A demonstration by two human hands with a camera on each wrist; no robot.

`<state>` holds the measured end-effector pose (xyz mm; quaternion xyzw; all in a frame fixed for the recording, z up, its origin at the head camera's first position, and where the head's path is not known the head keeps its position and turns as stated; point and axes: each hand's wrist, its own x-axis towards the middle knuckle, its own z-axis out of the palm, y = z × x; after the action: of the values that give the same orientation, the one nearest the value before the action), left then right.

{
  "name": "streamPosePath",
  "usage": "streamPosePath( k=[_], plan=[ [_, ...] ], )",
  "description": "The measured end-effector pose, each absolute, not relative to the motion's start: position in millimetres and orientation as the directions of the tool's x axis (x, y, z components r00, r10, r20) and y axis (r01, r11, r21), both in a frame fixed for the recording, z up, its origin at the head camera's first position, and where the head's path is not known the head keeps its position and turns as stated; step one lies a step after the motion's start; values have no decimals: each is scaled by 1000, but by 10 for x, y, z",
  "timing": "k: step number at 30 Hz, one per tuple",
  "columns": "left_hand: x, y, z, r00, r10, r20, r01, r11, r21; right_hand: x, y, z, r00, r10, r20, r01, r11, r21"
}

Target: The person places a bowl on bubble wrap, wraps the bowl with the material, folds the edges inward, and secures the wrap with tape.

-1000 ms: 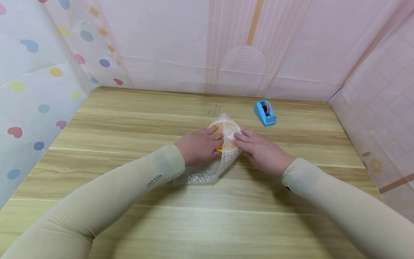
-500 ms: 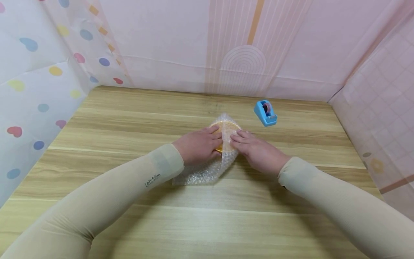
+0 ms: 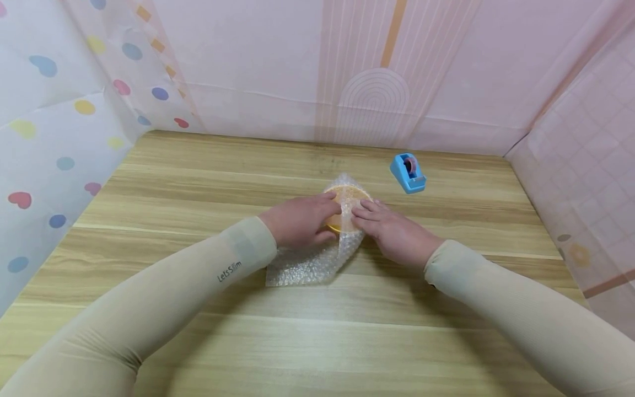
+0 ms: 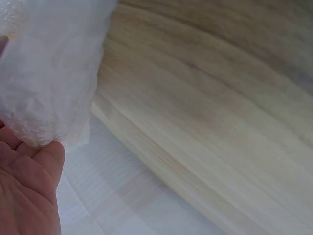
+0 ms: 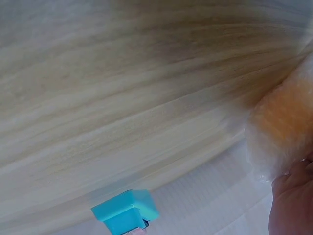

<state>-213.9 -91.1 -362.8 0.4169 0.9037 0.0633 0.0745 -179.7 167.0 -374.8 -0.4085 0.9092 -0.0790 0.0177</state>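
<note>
A round orange-yellow thing with a raised rim [image 3: 334, 223] lies mid-table, its right part seen through a folded sheet of bubble wrap [image 3: 305, 269]. From the left, my left hand [image 3: 297, 221] rests its fingers on the uncovered side, thumb spread towards me. The left wrist view has this hand's fingertips [image 4: 55, 149] at the edge of the wrap. Opposite it, my right hand [image 3: 399, 234] lays nearly straight fingers over the wrap at the right of the round thing. In the right wrist view, orange [image 5: 283, 115] shows through the wrap beside that hand.
A blue tape dispenser [image 3: 409, 175] with a roll of tape stands at the back right of the wooden table [image 3: 307, 336]. Patterned cloth walls [image 3: 248, 66] close off the back and both sides.
My left hand has drawn slightly left, uncovering more orange, and its thumb has spread. My right hand's fingers have slid a little left over the wrap.
</note>
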Motion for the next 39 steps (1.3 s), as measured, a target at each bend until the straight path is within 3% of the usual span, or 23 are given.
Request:
streamPosePath(
  k=[13,22,39],
  plan=[
    [-2124,-929,-3612,-640,759,-117,742,651,161,-1816,1657,-3751,-634,-773,35,-769,624,-141],
    [-2126,-977,-3614,-627,774,-82,728,620,292,-1836,1633,-3752,-613,-789,40,-787,604,-126],
    [-2145,-1008,-3619,-650,757,-67,681,619,392,-1850,1561,-3689,-609,-793,-27,-789,609,-79]
  ],
)
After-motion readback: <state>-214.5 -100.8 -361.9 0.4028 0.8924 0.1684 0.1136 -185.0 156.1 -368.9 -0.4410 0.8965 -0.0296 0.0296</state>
